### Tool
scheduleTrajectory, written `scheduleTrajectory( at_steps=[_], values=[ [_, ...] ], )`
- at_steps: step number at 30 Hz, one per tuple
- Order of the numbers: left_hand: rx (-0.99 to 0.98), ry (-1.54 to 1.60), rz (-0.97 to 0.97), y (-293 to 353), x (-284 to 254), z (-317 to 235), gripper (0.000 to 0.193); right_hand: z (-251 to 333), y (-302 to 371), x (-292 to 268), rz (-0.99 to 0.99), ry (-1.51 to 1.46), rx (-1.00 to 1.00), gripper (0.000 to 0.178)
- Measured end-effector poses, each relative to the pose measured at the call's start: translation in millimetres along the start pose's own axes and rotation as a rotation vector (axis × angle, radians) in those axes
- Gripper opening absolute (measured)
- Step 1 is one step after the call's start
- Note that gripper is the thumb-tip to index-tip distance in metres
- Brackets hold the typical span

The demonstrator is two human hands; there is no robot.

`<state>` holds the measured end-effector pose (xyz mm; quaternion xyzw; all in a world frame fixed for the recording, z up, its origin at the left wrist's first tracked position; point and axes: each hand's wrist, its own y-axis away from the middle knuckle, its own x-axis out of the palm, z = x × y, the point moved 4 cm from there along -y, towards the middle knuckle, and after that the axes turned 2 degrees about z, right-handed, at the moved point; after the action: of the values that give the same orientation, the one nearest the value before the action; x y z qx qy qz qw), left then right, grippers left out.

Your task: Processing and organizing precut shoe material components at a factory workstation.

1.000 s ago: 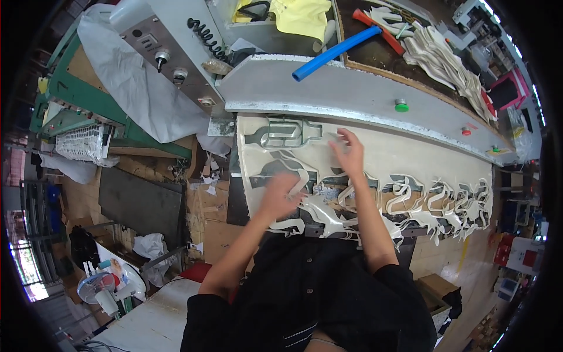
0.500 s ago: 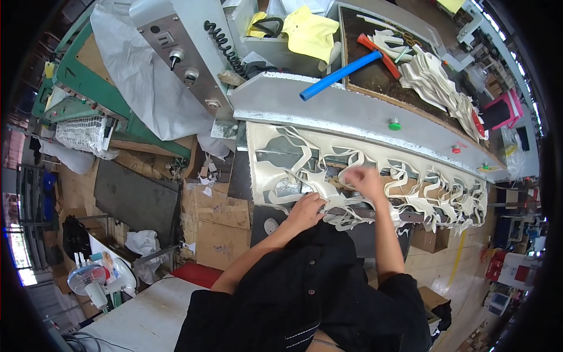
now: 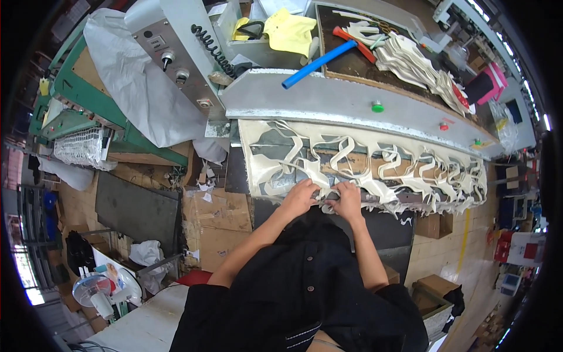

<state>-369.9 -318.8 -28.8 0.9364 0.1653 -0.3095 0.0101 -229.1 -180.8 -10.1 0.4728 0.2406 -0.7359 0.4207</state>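
A cream sheet (image 3: 256, 170) with rows of curved cut-outs lies along the machine's bed; thin strips of it curl up and hang over the near edge. At that edge, toward the sheet's left part, my left hand (image 3: 300, 198) is closed on the material with fingers bent. Just to its right, my right hand (image 3: 347, 201) pinches the sheet's edge too, a small gap between the hands. The fingertips are partly hidden by the strips.
Beyond the sheet runs a grey machine beam (image 3: 346, 105) with coloured buttons. On top are a blue-handled hammer (image 3: 319, 63), a stack of cream cut pieces (image 3: 404, 58) and a yellow cloth (image 3: 290, 32). A control box (image 3: 167, 56) stands at left; a cardboard box (image 3: 434, 224) is at right.
My right hand has come down and left from above the sheet's middle to its near edge, beside my left hand. The curled strips there lie flatter. The view has shifted slightly.
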Motion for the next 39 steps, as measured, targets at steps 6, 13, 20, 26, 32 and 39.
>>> scheduleTrajectory(
  at_steps=[6, 13, 20, 26, 32, 39],
  values=[
    [-0.024, -0.013, -0.032, 3, 2, 0, 0.041, 2, 1, 6, -0.016, 0.078, -0.071, 0.045],
    [0.006, -0.027, 0.130, 34, 12, 13, 0.039, 4, 24, 7, 0.104, -0.080, -0.128, 0.043],
    [-0.100, -0.188, -0.185, -60, -63, 29, 0.036, 4, -80, -5, 0.146, -0.382, 0.081, 0.031],
    [-0.229, -0.579, -0.069, -110, -106, 103, 0.092, 43, -191, 50, 0.005, -0.159, -0.261, 0.075],
    [-0.030, -0.385, -0.144, -94, -86, 113, 0.083, 35, -184, 74, 0.088, -0.135, -0.275, 0.060],
    [0.064, -0.082, -0.337, -59, -112, 104, 0.066, 92, -163, 16, 0.038, -0.265, -0.420, 0.057]
  ],
)
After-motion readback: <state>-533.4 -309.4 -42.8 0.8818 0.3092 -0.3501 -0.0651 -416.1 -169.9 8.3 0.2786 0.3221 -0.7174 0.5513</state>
